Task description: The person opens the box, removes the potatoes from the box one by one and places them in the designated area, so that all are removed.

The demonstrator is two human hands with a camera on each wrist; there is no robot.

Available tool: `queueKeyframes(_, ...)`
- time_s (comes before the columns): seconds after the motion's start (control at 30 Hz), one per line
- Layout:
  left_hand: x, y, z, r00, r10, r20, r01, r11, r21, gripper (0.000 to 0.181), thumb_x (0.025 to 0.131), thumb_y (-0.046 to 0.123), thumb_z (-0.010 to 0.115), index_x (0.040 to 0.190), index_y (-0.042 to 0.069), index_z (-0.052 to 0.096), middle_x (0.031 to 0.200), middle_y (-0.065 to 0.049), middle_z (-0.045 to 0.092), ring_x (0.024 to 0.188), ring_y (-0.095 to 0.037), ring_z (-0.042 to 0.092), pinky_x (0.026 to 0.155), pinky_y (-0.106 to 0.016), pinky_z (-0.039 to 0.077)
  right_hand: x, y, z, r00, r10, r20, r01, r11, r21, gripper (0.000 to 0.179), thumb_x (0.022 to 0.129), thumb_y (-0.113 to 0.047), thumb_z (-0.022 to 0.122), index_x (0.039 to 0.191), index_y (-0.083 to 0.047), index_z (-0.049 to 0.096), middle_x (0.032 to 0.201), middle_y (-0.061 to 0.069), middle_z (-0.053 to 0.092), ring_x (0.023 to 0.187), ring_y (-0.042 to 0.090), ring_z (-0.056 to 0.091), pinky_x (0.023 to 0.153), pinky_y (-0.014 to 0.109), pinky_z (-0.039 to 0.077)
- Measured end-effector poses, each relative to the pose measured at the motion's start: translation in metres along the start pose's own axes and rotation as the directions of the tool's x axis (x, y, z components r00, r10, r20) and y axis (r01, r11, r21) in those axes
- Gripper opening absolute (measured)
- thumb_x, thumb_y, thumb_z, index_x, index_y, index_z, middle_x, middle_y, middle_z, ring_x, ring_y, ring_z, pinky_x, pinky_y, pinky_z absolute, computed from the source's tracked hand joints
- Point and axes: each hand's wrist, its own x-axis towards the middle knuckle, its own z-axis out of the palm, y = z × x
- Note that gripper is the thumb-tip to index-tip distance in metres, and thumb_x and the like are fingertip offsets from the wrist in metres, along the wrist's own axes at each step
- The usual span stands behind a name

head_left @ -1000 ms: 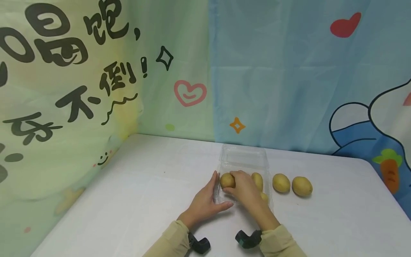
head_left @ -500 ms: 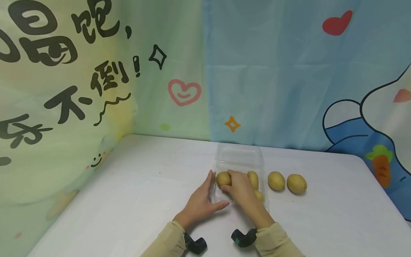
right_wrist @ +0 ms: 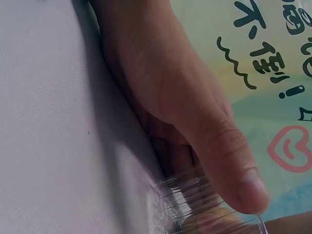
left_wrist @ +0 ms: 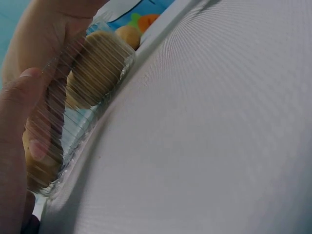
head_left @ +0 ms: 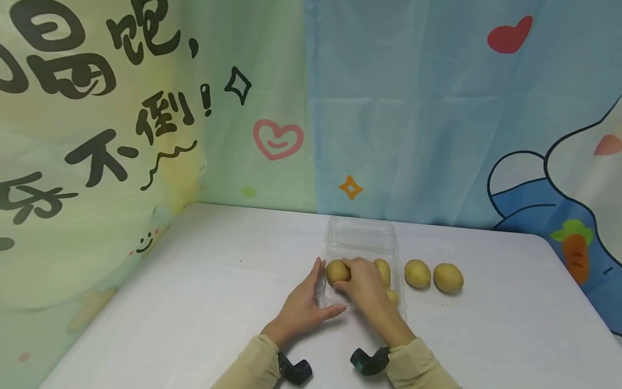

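Observation:
A clear plastic clamshell box (head_left: pixel 329 294) stands with its lid laid back in the head view. My right hand (head_left: pixel 365 286) reaches into it and grips a potato (head_left: pixel 337 273) at the back left. Two more potatoes, a rear one (head_left: pixel 383 273) and a front one (head_left: pixel 392 296), lie along the right side, partly behind that hand. My left hand (head_left: pixel 301 308) rests against the box's front left corner, fingers straight along the side and thumb by the front. In the left wrist view, the left thumb (left_wrist: pixel 19 102) is near the ribbed wall, with a potato (left_wrist: pixel 97 68) behind it.
Two loose potatoes, a nearer (head_left: pixel 417 273) and a farther one (head_left: pixel 448 278), lie on the white table (head_left: pixel 194 302) right of the box. A printed cloth backdrop (head_left: pixel 413 135) rises along the table's back and left edges.
The head view has shifted, so the whole scene sits slightly farther left. Both hands keep nearly the same places at the box, and the right still holds the potato.

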Motion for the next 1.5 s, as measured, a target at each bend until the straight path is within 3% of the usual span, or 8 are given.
queueKeyframes(0.73,0.001,0.0,0.0,1.0,-0.004,0.003,0.004,1.0,0.0,0.112,0.075,0.067,0.065,0.153,0.008,0.01,0.157,-0.008,0.023,0.14,-0.024,0.033,0.111,-0.042,0.036,-0.001,-0.001,-0.007,0.998,-0.039,-0.058,0.039,0.999,-0.014,0.06,0.067,-0.025,0.085,0.119,-0.003,0.066,0.109,0.015,0.069,0.102,0.032,0.065,0.092,0.05,0.045)
queueKeyframes(1.5,0.001,0.003,-0.002,1.0,0.0,0.001,0.0,1.0,-0.011,0.111,0.076,0.063,0.067,0.153,0.007,0.012,0.156,-0.011,0.025,0.138,-0.025,0.036,0.11,-0.041,0.037,-0.004,-0.001,-0.017,0.996,-0.038,-0.086,0.035,0.999,-0.029,0.06,0.065,-0.028,0.086,0.118,-0.006,0.068,0.105,0.011,0.071,0.088,0.025,0.067,0.081,0.044,0.048)
